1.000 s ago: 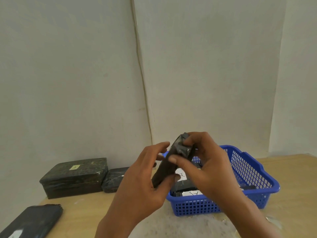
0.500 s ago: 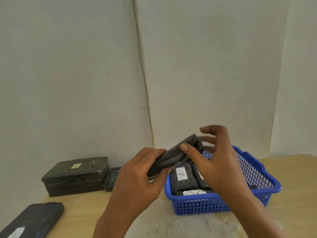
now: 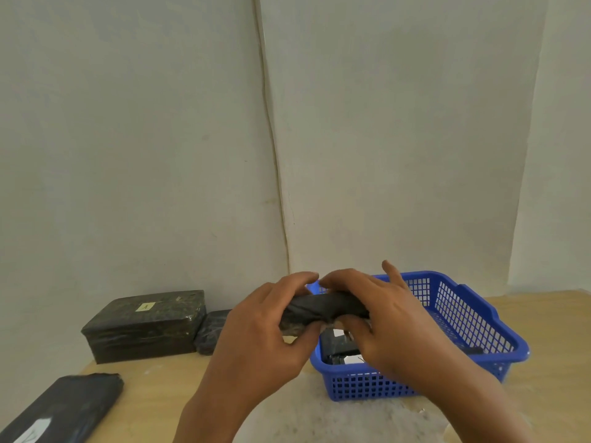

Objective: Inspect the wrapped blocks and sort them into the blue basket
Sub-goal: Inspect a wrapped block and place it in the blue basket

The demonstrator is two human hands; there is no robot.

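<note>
2 hands hold 1 black wrapped block [image 3: 323, 310] level over the near-left corner of the blue basket [image 3: 463, 318]. The left hand [image 3: 268, 334] has its grip curled round the block's left end, thumb under it; the right hand [image 3: 380, 318] closes its grip on the right end, fingers on top and thumb beneath. More labelled blocks [image 3: 340, 348] lie inside the basket. On the worktop [image 3: 153, 388] to the left sit a large dark box [image 3: 144, 326], a small dark packet [image 3: 212, 330] touching it, and a flat black parcel [image 3: 60, 410] nearer the camera.
</note>
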